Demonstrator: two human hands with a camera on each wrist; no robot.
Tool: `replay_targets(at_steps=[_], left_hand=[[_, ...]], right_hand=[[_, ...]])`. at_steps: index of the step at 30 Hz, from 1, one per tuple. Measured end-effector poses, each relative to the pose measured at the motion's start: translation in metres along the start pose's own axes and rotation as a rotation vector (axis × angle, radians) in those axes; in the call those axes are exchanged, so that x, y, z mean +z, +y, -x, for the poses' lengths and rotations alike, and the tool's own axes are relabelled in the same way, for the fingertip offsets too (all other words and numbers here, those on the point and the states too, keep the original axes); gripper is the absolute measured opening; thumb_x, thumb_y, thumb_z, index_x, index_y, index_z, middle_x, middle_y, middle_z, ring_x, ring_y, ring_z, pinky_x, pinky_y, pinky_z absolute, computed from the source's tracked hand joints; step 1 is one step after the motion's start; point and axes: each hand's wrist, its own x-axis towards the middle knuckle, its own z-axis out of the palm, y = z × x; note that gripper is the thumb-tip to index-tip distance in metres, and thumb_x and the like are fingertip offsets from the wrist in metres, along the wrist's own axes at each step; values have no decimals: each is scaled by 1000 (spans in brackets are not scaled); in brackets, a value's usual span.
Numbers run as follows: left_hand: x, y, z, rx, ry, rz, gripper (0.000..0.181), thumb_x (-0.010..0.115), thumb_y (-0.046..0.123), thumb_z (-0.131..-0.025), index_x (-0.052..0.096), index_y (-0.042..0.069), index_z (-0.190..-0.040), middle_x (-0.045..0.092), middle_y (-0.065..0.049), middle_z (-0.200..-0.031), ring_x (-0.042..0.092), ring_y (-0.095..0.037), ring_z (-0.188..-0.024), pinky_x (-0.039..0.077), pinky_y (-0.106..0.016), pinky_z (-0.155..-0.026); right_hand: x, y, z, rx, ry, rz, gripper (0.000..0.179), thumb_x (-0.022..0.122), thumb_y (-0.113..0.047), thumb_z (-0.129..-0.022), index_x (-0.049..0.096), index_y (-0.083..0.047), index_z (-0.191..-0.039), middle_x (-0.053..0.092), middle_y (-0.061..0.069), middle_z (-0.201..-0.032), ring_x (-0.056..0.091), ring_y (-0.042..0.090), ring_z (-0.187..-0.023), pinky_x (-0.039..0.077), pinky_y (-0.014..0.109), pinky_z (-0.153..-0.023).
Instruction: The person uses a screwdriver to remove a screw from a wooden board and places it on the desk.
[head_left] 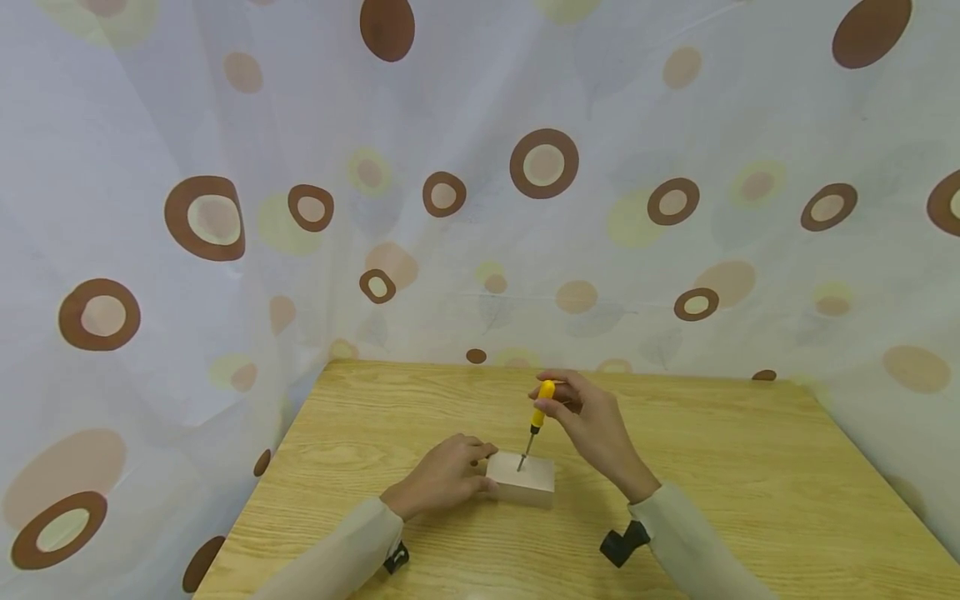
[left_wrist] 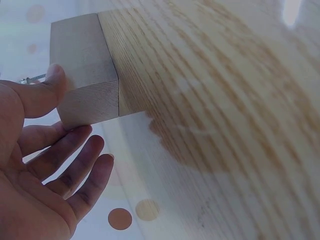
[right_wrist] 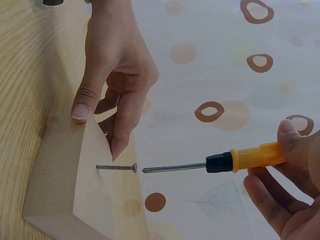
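A pale wooden block (head_left: 528, 493) lies on the table. My left hand (head_left: 441, 477) grips its left end, with the thumb on the near side and fingers at the far side. From the block's top face a threaded screw (right_wrist: 117, 167) stands up, its lower end in the wood. My right hand (head_left: 597, 429) pinches the yellow handle of a screwdriver (head_left: 539, 412) between thumb and fingers. In the right wrist view, the shaft (right_wrist: 175, 167) points at the screw head, and a small gap separates tip and head. The screwdriver leans slightly in the head view.
The wood-grain table (head_left: 750, 467) reaches back to a white curtain (head_left: 480, 100) printed with brown rings and dots, which also hangs at both sides. A black wrist-camera mount (head_left: 624, 543) sits below the right sleeve, another (head_left: 397, 557) below the left.
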Motion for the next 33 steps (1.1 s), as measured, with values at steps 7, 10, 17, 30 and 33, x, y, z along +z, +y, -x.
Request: replay_targets(at_steps=[7,10,17,30,33], left_hand=[[1,-1,0,6,0,-5,58,75,43,-93,66,8,-138,66,-4,-135,61,-14,-110,54,-28,-86],[1,-1,0,6,3,-4,57,75,43,-93,66,8,-137,67,-4,-134,62,-14,-110,55,-29,-86],[1,1,1,3,7,-7,56,76,42,-93,66,8,-137,67,-4,-134,62,-14,-110,55,-29,-87],[-1,4,4,6,19,-26,55,75,40,-94,65,7,-138,67,-5,-133,62,-15,-105,54,-28,-83],[-1,5,4,1,18,-27,56,75,40,-95,65,7,-139,66,-5,-133,62,-15,-105,54,-28,-83]], right_hand=[[-5,-1,-1,25,14,-51,33,70,-18,-99,62,-16,-131,76,-3,-111,72,12,-90,60,32,-79],[-8,0,0,27,19,-75,30,70,-19,-99,61,-14,-128,76,-3,-111,73,13,-91,61,37,-80],[-16,2,4,69,51,-20,30,72,-22,-98,63,-13,-126,74,0,-105,72,15,-89,59,28,-77],[-33,17,17,105,64,24,36,74,-22,-97,66,-14,-131,70,2,-98,70,13,-81,59,27,-72],[-37,22,21,107,69,25,36,75,-22,-97,65,-15,-131,70,2,-98,70,13,-80,60,27,-71]])
